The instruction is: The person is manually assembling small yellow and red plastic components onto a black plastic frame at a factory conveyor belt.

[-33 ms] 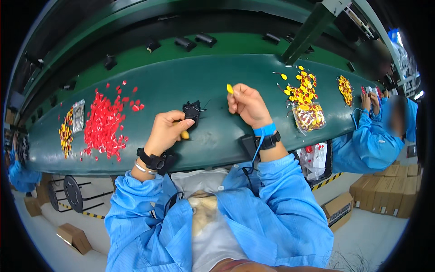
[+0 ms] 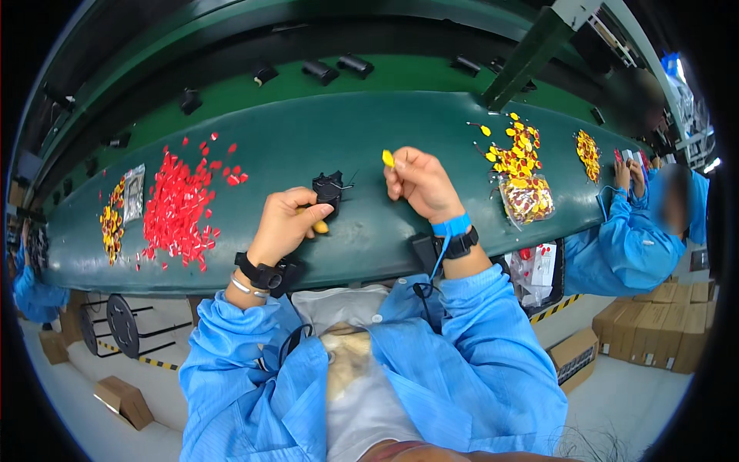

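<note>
My left hand [image 2: 286, 221] is closed around a small black housing [image 2: 329, 189], with thin wires sticking out of its right side. A yellow-tan tip [image 2: 321, 227], perhaps a finger cover, shows below the thumb. To the right, my right hand [image 2: 422, 182] pinches a small yellow oval piece [image 2: 388, 159] between thumb and fingertips, held up over the green table and apart from the housing. Both hands are above the green work surface [image 2: 369, 239]. Further right lies a heap of yellow and dark red pieces [image 2: 517, 154], some with short wires.
Red pieces [image 2: 177, 212] lie heaped on the left, beside a clear bag [image 2: 134, 192] and more yellow-red pieces [image 2: 112, 223]. A bag of yellow-red pieces [image 2: 526, 199] lies at right. Black parts [image 2: 355, 66] sit along the far green strip. A post [image 2: 531, 58] and a co-worker [image 2: 631, 239] are right.
My right hand has shifted slightly left and nearer with the yellow piece, a little closer to the black housing. My left hand keeps its grip. The view has shifted slightly.
</note>
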`<control>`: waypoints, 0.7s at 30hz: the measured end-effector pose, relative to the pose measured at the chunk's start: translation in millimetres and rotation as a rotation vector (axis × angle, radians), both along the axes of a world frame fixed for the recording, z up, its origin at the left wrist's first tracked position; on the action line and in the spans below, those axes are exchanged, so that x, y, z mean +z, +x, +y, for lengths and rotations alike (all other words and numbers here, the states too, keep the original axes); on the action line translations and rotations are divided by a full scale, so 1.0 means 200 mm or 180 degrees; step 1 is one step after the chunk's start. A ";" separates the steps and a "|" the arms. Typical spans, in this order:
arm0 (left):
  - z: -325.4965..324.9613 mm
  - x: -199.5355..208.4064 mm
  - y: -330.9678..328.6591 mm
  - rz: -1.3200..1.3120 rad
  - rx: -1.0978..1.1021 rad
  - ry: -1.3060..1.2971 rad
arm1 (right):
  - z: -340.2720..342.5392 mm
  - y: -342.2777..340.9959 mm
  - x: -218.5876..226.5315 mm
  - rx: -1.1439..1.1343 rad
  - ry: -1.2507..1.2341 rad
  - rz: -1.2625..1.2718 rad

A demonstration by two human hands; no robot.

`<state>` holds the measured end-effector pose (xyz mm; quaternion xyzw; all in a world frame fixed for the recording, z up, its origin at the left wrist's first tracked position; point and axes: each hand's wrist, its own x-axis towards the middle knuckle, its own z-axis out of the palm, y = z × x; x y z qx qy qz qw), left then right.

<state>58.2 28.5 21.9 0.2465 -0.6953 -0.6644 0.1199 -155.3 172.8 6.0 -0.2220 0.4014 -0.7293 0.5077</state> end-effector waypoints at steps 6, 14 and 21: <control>0.07 -0.07 0.06 0.0336 0.0002 -0.0258 | 0.05 0.25 0.15 0.0521 0.0703 0.0997; 0.09 -0.05 0.09 0.0590 -0.0227 -0.1315 | 0.06 0.38 0.18 0.0473 0.1103 0.1396; 0.15 -0.09 0.09 0.0683 0.0070 0.0135 | 0.07 0.43 0.13 0.0113 0.1189 0.1586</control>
